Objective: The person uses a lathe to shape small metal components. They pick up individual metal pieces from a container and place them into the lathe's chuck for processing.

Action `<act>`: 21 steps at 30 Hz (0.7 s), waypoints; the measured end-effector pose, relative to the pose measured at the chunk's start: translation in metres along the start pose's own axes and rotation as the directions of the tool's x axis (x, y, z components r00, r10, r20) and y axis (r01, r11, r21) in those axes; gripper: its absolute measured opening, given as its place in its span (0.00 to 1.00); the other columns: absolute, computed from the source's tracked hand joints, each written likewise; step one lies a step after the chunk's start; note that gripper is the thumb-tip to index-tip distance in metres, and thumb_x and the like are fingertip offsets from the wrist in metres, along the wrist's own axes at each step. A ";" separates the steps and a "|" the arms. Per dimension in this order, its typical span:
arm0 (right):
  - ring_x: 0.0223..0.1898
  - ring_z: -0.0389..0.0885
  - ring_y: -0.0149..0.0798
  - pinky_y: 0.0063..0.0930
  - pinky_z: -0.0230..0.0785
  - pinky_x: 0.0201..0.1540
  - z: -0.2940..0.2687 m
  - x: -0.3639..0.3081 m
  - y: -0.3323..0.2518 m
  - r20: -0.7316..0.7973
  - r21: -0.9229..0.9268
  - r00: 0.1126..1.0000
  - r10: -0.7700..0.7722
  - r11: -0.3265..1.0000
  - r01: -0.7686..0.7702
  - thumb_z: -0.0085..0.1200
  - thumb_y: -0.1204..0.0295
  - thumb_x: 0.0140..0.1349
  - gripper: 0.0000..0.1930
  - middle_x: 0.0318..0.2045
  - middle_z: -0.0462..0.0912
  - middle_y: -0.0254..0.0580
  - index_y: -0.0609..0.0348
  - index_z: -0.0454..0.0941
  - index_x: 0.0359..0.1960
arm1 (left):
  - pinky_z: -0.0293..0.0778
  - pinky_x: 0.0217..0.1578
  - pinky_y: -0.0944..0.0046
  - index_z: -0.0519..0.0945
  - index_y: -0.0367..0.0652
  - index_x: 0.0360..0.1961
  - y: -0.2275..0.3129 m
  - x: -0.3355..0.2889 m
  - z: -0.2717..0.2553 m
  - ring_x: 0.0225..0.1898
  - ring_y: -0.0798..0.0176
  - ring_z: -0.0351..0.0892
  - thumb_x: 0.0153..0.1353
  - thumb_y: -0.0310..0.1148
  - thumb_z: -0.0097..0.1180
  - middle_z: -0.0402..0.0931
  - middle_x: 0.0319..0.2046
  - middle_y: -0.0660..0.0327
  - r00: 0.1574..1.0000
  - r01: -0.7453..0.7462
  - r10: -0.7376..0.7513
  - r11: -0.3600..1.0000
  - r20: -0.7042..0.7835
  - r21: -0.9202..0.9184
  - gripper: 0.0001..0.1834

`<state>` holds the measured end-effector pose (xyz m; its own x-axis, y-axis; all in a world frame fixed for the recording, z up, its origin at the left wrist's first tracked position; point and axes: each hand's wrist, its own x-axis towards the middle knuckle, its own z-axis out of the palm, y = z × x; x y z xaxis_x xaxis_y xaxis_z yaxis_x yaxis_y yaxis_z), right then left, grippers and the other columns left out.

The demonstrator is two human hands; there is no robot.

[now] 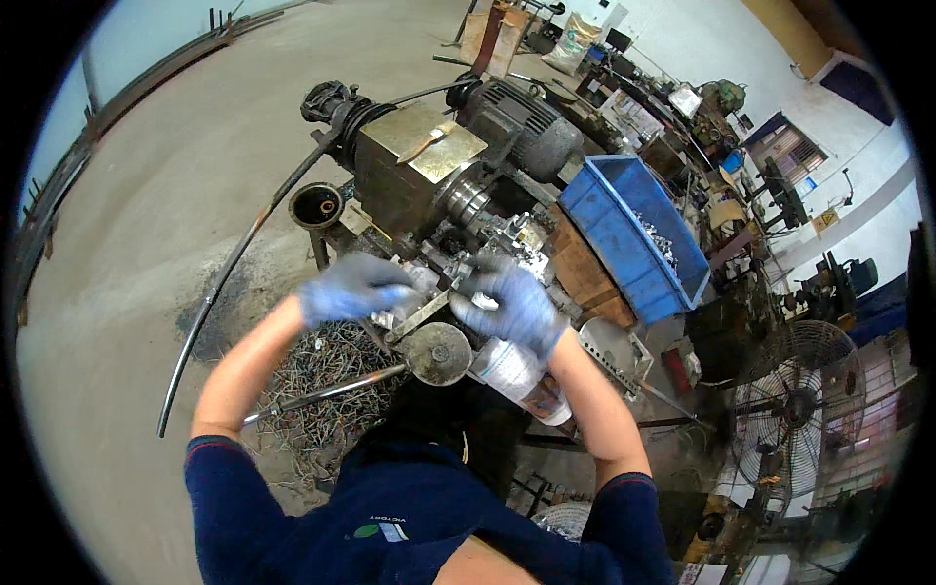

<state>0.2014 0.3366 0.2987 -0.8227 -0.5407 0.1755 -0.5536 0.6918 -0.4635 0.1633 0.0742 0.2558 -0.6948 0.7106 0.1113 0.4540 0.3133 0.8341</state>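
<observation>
Both my hands wear blue gloves with grey fingers, and both reach over the working area of a greasy metal machine (400, 161). My left hand (351, 290) hovers beside small silvery metal parts left of a flat metal bar (424, 314). Right of that bar, my right hand (517, 307) hangs above a white plastic container (522, 375) with a printed side. Motion smears the fingers of both hands, so I cannot tell whether anything is in them. Nearer to me, a round metal disc (439, 353) joins a long bar handle (336, 392).
A brush (426, 143) lies on the machine's top plate. The blue bin (624, 229) at right holds shiny metal pieces. Metal shavings (312, 400) heap on the floor below my left arm. A long rod (219, 283) slants at left; a caged fan (799, 405) stands far right.
</observation>
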 end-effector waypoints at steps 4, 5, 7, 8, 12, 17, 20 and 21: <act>0.42 0.77 0.53 0.38 0.69 0.48 -0.011 0.051 0.049 -0.049 -0.482 0.978 0.202 0.853 -0.201 0.57 0.47 0.49 0.24 0.40 0.78 0.57 0.59 0.82 0.30 | 0.72 0.42 0.54 0.78 0.39 0.42 -0.032 -0.059 -0.069 0.40 0.49 0.78 0.59 0.50 0.49 0.79 0.36 0.48 0.923 0.316 -0.192 0.872 -0.334 0.373 0.24; 0.42 0.77 0.53 0.38 0.68 0.50 -0.009 0.067 0.058 -0.020 -0.548 0.957 0.290 0.797 -0.253 0.57 0.47 0.48 0.25 0.40 0.79 0.56 0.60 0.82 0.30 | 0.72 0.42 0.53 0.78 0.40 0.42 -0.047 -0.081 -0.083 0.41 0.47 0.78 0.59 0.50 0.48 0.79 0.37 0.48 0.872 0.430 -0.198 0.747 -0.447 0.508 0.24; 0.41 0.78 0.53 0.39 0.69 0.48 -0.001 0.080 0.078 -0.010 -0.572 0.950 0.311 0.778 -0.261 0.57 0.46 0.48 0.28 0.36 0.80 0.56 0.63 0.81 0.31 | 0.71 0.43 0.52 0.78 0.41 0.42 -0.056 -0.113 -0.107 0.42 0.45 0.77 0.58 0.51 0.48 0.79 0.37 0.49 0.798 0.600 -0.346 0.532 -0.492 0.598 0.24; 0.40 0.78 0.53 0.39 0.70 0.46 0.000 0.088 0.075 0.029 -0.583 0.942 0.335 0.771 -0.256 0.56 0.46 0.48 0.28 0.35 0.80 0.56 0.64 0.81 0.32 | 0.71 0.43 0.51 0.78 0.42 0.42 -0.068 -0.135 -0.117 0.43 0.46 0.76 0.57 0.52 0.48 0.79 0.37 0.49 0.774 0.633 -0.385 0.495 -0.503 0.596 0.24; 0.37 0.79 0.57 0.42 0.71 0.43 0.006 0.102 0.082 0.075 -0.506 0.926 0.369 0.814 -0.283 0.58 0.45 0.45 0.31 0.32 0.80 0.62 0.69 0.79 0.30 | 0.70 0.44 0.50 0.77 0.42 0.43 -0.096 -0.190 -0.106 0.45 0.45 0.75 0.56 0.53 0.49 0.77 0.41 0.48 0.718 0.695 -0.456 0.502 -0.526 0.514 0.26; 0.35 0.80 0.56 0.43 0.72 0.38 0.025 0.097 0.116 -0.064 -0.589 0.961 0.270 0.767 -0.255 0.55 0.43 0.47 0.30 0.29 0.80 0.58 0.64 0.81 0.29 | 0.70 0.39 0.50 0.79 0.35 0.35 -0.113 -0.187 -0.076 0.39 0.42 0.76 0.56 0.57 0.48 0.76 0.34 0.41 0.551 0.830 -0.607 0.470 -0.573 0.300 0.30; 0.33 0.80 0.55 0.41 0.72 0.40 0.028 0.096 0.119 -0.148 -0.318 0.971 0.187 0.921 -0.226 0.62 0.53 0.47 0.23 0.27 0.81 0.57 0.65 0.81 0.26 | 0.70 0.36 0.47 0.77 0.39 0.32 -0.145 -0.189 -0.073 0.36 0.41 0.76 0.54 0.50 0.51 0.77 0.31 0.45 0.615 0.755 -0.411 0.555 -0.673 0.350 0.22; 0.31 0.81 0.53 0.39 0.71 0.38 0.030 0.096 0.126 -0.197 -0.316 0.955 0.222 0.907 -0.277 0.62 0.56 0.48 0.21 0.25 0.81 0.55 0.67 0.81 0.25 | 0.71 0.37 0.47 0.78 0.40 0.33 -0.137 -0.184 -0.077 0.37 0.41 0.76 0.54 0.49 0.52 0.77 0.31 0.46 0.610 0.771 -0.463 0.534 -0.643 0.347 0.20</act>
<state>0.0566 0.3573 0.2307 -0.9341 -0.2681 0.2359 -0.3156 0.9288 -0.1943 0.1858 -0.1484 0.1626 -0.9928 -0.1167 0.0286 -0.0998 0.9337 0.3440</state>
